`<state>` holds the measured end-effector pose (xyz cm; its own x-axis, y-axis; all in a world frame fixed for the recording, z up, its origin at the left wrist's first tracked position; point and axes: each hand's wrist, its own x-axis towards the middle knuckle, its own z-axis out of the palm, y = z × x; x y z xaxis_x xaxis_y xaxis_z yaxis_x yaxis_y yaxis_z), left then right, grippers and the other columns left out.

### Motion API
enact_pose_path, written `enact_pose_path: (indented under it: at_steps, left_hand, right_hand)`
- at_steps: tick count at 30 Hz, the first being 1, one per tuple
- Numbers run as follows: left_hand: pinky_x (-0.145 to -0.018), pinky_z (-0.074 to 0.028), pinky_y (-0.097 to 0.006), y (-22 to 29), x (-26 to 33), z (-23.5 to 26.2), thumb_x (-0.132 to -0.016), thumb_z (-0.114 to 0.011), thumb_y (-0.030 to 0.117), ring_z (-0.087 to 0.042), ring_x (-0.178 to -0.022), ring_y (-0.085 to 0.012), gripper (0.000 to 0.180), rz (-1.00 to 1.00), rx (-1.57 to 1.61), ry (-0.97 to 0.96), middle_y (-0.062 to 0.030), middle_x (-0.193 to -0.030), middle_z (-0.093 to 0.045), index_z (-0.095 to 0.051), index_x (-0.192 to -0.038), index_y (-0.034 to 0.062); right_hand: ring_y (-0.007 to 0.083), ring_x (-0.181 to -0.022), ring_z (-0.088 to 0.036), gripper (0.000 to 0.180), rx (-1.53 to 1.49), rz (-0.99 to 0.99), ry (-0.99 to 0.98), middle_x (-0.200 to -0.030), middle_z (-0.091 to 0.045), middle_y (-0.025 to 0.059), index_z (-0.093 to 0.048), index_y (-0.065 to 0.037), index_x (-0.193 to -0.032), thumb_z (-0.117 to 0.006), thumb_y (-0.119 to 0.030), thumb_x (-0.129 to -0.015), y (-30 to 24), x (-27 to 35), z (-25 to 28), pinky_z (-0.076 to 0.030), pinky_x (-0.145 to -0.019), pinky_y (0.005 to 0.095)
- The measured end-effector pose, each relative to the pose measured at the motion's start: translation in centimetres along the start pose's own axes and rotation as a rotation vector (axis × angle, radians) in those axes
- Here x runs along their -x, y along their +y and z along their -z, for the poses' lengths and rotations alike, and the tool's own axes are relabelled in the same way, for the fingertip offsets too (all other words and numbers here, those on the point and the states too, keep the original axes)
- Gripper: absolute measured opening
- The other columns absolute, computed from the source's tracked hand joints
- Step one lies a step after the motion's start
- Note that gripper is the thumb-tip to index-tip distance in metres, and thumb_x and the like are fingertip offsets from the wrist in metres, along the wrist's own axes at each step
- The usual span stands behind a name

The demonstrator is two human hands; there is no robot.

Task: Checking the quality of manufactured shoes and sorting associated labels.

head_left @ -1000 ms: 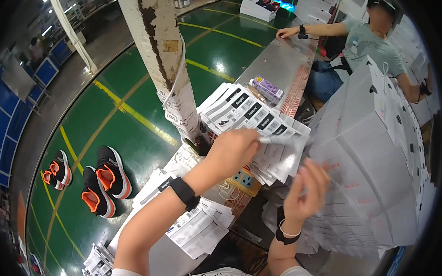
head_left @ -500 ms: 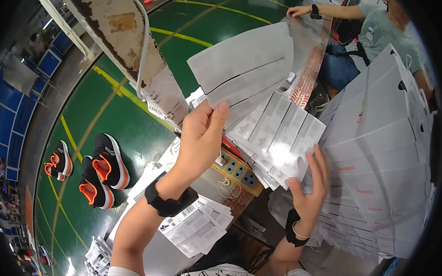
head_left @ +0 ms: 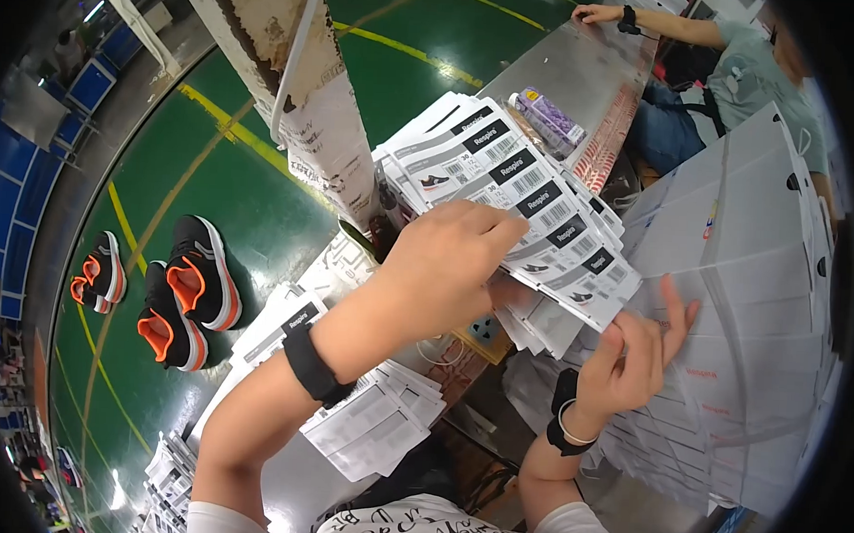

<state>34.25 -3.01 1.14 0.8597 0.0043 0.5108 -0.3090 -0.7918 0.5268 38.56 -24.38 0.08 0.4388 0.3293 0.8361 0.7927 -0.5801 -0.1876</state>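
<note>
1. Stack of flat white paper bags (head_left: 740,309) fills the right side, leaning in overlapping layers.
2. Fan of white printed labels with black bars (head_left: 516,189) lies between bags and pillar, gripped by the left hand (head_left: 451,268), fingers curled over it.
3. Right hand (head_left: 633,356), fingers spread, touches a bag edge.

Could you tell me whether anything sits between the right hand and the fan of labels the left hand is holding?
Nothing visible does. The left hand grips the fan of labels, and the right hand is open just below its lower edge, fingers up against the stacked white paper bags.
</note>
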Motion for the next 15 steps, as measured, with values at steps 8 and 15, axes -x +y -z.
enact_pose_path:
  at_steps: [8,15]
  left_hand:
    - [-0.041,-0.034,-0.026,-1.1,-0.2,1.1,-0.089,-0.058,0.020,-0.042,-0.042,-0.0118,0.022,0.431,0.293,0.045,-0.0029,-0.049,-0.048,-0.060,-0.080,0.0004]
    - [-0.048,-0.036,-0.028,-1.5,-0.1,2.0,-0.093,-0.052,0.031,-0.038,-0.051,-0.0122,0.038,0.812,0.541,-0.008,-0.0062,-0.054,-0.045,-0.059,-0.081,-0.0048]
  right_hand:
    - [0.0367,-0.107,-0.053,0.041,-0.404,-0.267,-0.177,-0.100,-0.064,0.0131,-0.062,0.000,-0.091,-0.074,-0.033,-0.070,-0.7,0.5,0.8,-0.040,-0.091,0.0434]
    - [0.0323,-0.103,-0.056,0.023,-0.338,-0.275,-0.419,-0.103,-0.065,0.0094,-0.065,-0.001,-0.086,-0.072,-0.016,-0.069,-1.2,3.9,0.2,-0.041,-0.092,0.0454]
